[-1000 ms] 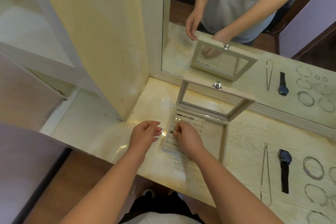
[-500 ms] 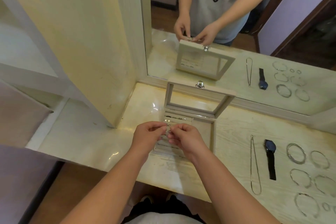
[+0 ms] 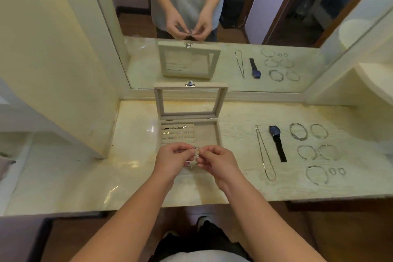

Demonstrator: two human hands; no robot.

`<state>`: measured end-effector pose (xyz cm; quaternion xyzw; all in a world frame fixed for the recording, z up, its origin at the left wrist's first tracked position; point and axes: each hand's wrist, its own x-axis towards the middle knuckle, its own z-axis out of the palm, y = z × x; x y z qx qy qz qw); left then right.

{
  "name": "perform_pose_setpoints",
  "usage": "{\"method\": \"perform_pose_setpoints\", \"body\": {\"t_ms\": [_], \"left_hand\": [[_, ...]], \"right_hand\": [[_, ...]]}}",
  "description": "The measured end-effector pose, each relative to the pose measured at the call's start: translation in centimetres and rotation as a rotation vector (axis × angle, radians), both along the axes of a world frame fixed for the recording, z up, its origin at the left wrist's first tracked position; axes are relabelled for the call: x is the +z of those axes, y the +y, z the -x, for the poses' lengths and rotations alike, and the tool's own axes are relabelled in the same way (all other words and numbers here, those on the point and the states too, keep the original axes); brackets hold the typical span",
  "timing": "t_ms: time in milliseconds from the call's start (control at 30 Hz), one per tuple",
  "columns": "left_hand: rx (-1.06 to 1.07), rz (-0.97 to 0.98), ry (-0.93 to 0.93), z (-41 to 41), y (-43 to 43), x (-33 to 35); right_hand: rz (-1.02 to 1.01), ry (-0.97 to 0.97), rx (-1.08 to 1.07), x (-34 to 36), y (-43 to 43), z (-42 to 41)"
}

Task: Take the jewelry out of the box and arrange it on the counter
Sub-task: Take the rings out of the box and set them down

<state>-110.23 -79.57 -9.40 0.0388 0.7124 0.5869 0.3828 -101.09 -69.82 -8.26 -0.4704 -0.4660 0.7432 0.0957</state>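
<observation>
A beige jewelry box (image 3: 209,132) stands open on the pale counter (image 3: 136,176), its glass lid (image 3: 190,100) upright. Rows of small rings (image 3: 176,133) fill its left compartment. Over the box's front edge my left hand (image 3: 173,160) and my right hand (image 3: 214,160) meet, both pinching small silver rings (image 3: 196,151) between the fingertips. Laid out on the counter to the right are a chain necklace (image 3: 263,153), a dark watch (image 3: 276,141), several silver bangles (image 3: 308,152) and two small rings (image 3: 337,171).
A big mirror (image 3: 276,27) behind the counter reflects the box, the jewelry and a person's hands. A cream cabinet panel (image 3: 53,59) rises at the left. A white shelf (image 3: 374,78) juts in at the right. The counter's front edge runs just below my wrists.
My right hand came up out of the box's ring rows with a ring, and my left hand moved in to join it. The view tilted up.
</observation>
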Motion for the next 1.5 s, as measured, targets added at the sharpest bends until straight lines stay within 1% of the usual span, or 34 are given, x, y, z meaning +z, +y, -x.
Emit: {"method": "perform_pose_setpoints", "body": {"t_ms": [200, 333, 567, 800, 967, 1100, 1233, 1500], "left_hand": [[-0.040, -0.022, -0.045, -2.5, 1.4, 0.2], [-0.051, -0.013, -0.034, -3.9, 2.6, 0.2], [-0.044, 0.014, -0.046, -8.1, 5.8, -0.1], [-0.044, 0.058, -0.044, -15.4, 12.3, -0.5], [-0.037, 0.100, -0.024, -22.3, 19.1, -0.9], [-0.031, 0.117, -0.016, -26.3, 23.8, -1.0], [-0.046, 0.161, 0.007, -28.8, 26.9, -1.1], [-0.093, 0.256, 0.049, -31.7, 30.6, -2.3]], "right_hand": [[-0.010, 0.003, -0.057, 0.2, 0.6, -2.9], [-0.002, 0.010, -0.092, 0.0, 1.5, -4.3], [-0.027, 0.018, -0.081, -0.6, 4.9, -8.5], [-0.022, 0.000, -0.068, -1.7, 11.5, -15.8], [-0.023, -0.040, -0.030, -2.8, 18.8, -22.5], [0.011, -0.060, 0.000, -3.5, 23.8, -26.3], [0.035, -0.073, -0.003, -3.9, 27.0, -28.6], [0.085, -0.128, -0.048, -4.9, 30.1, -31.9]]}}
